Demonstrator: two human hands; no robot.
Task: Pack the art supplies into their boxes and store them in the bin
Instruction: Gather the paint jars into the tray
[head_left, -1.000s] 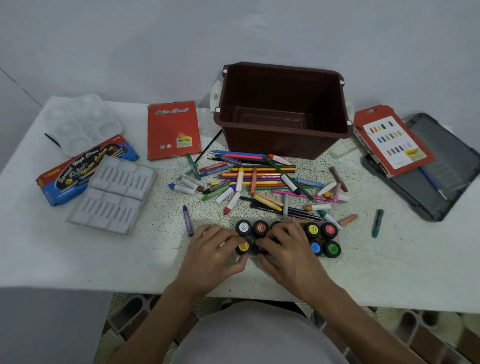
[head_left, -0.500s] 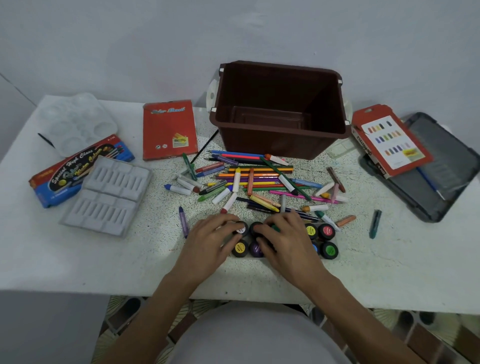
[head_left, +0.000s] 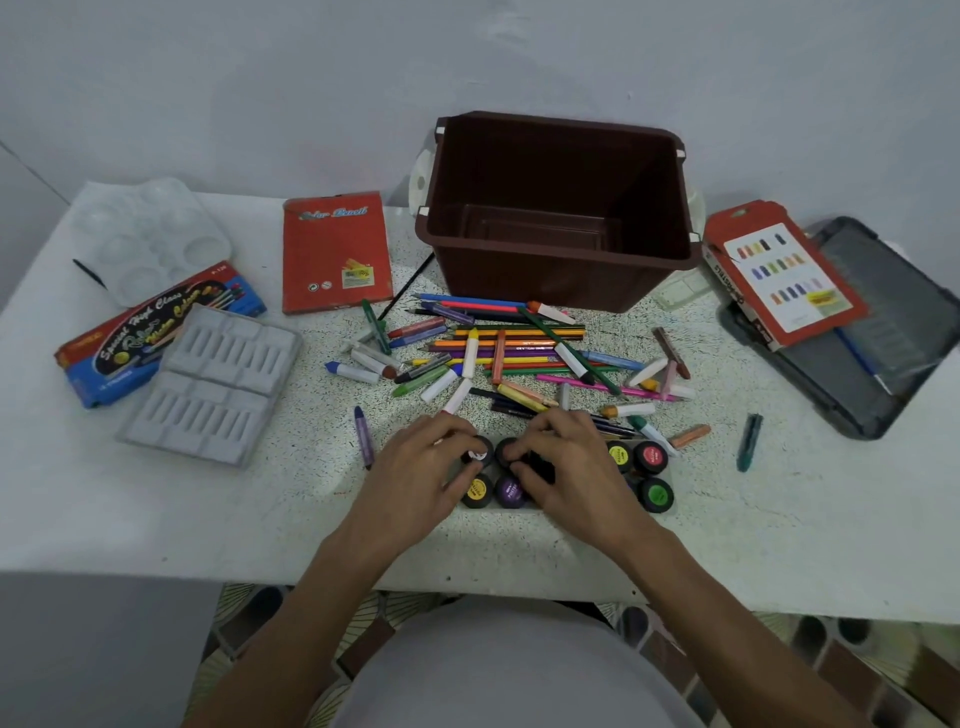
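A cluster of small black paint pots (head_left: 655, 493) with coloured lids sits near the table's front edge. My left hand (head_left: 421, 478) grips the white-lidded pot (head_left: 479, 453) at the cluster's left. My right hand (head_left: 566, 473) is closed over the pots in the middle and hides several of them. Just beyond lies a heap of coloured pencils and crayons (head_left: 519, 353). The empty brown bin (head_left: 558, 208) stands behind the heap.
A grey moulded tray (head_left: 213, 384), a blue watercolour box (head_left: 150, 332) and a white palette (head_left: 150, 234) lie at the left. A red pencil box (head_left: 335, 254) lies beside the bin. A red pastel box (head_left: 779, 270) rests on a dark case (head_left: 872, 364) at the right.
Both hands have slid a little forward over the pots, the fingers closing on the far row. The camera view has shifted slightly.
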